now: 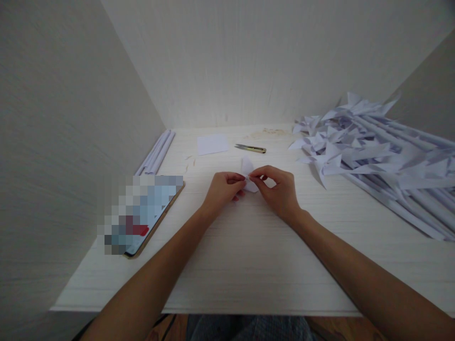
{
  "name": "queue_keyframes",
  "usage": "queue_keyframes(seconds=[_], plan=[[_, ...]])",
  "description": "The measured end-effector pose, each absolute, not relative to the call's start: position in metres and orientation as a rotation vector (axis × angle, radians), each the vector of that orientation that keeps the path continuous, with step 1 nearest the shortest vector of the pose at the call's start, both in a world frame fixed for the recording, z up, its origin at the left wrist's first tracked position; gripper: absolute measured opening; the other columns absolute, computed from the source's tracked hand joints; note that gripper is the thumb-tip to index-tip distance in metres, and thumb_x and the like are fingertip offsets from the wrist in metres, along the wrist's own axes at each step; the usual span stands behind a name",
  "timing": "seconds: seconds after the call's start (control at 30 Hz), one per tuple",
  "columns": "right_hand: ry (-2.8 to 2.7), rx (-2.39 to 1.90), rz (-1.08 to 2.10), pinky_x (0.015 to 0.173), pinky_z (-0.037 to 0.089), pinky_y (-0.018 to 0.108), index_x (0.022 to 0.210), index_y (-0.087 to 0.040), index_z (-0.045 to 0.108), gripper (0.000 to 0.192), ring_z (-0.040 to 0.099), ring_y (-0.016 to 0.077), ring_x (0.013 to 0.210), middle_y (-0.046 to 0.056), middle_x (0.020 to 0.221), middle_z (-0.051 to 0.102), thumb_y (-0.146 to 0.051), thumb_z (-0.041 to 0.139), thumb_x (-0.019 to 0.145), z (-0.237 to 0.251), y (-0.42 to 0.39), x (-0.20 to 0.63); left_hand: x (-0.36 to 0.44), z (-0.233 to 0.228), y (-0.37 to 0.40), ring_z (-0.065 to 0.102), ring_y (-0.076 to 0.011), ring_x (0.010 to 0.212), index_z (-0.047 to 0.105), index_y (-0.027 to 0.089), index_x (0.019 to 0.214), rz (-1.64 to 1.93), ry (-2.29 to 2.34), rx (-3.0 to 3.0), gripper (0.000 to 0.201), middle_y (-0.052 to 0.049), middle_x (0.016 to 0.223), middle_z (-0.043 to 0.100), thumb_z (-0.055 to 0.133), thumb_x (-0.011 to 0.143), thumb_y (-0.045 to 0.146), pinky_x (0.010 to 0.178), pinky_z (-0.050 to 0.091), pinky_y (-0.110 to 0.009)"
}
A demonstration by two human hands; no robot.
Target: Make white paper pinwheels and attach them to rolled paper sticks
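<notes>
One camera sits on the person's head. It looks forward and down at the pale wooden surface (249,265), quite close. Pale walls (249,61) stand behind and beside it.

table (249,265) looks like pale wood-grain laminate, matt with fine lines. the little folded piece (248,171) is thin white paper, same as the matt pile of pinwheels (373,156) right of it. cutter (250,148) behind it has a dull metal blade, and the phone (149,213) to its left looks glossy
</notes>
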State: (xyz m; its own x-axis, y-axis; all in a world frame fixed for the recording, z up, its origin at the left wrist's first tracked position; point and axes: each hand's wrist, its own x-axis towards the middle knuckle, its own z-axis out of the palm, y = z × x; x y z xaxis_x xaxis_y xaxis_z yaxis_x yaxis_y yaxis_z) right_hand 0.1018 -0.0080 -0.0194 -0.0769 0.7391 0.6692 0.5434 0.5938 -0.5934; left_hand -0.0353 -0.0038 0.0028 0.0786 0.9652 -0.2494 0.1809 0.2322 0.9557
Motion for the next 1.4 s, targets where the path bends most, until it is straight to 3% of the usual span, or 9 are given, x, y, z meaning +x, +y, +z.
queue_keyframes(seconds=[0.33, 0.6, 1.4], plan=[[-1.755, -1.067, 0.222, 0.058, 0.048, 0.026, 0.066, -0.019, 0.063, 0.011, 0.060, 0.0128, 0.059, 0.001, 0.065, 0.068, -0.011, 0.057, 0.072, -0.0201, -0.0069, 0.1019, -0.0338, 0.0053, -0.0050, 0.051, -0.0052, 0.042, 0.060, 0.012, 0.066, 0.910, 1.350, 1.167, 0.007, 0.002, 0.053, 0.058, 0.055, 0.068, 0.006, 0.037, 0.033, -0.015], [-1.754, -1.065, 0.203, 0.059, 0.048, 0.027, 0.067, -0.019, 0.063, 0.012, 0.061, 0.0136, 0.061, 0.001, 0.068, 0.069, -0.011, 0.056, 0.072, -0.0210, -0.0068, 0.1017, -0.0312, 0.0002, -0.0044, 0.054, -0.0084, 0.042, 0.051, 0.014, 0.063, 0.907, 1.385, 1.311, 0.011, 0.003, 0.048, 0.054, 0.053, 0.071, 0.007, 0.035, 0.035, -0.016], [-1.738, -1.080, 0.279, 0.058, 0.048, 0.026, 0.066, -0.020, 0.065, 0.012, 0.060, 0.0131, 0.060, 0.000, 0.066, 0.068, -0.012, 0.057, 0.072, -0.0206, -0.0052, 0.1026, -0.0332, 0.0070, -0.0034, 0.049, -0.0061, 0.043, 0.057, 0.013, 0.061, 0.868, 1.374, 1.145, 0.011, 0.002, 0.049, 0.055, 0.055, 0.071, 0.009, 0.039, 0.031, -0.017]])
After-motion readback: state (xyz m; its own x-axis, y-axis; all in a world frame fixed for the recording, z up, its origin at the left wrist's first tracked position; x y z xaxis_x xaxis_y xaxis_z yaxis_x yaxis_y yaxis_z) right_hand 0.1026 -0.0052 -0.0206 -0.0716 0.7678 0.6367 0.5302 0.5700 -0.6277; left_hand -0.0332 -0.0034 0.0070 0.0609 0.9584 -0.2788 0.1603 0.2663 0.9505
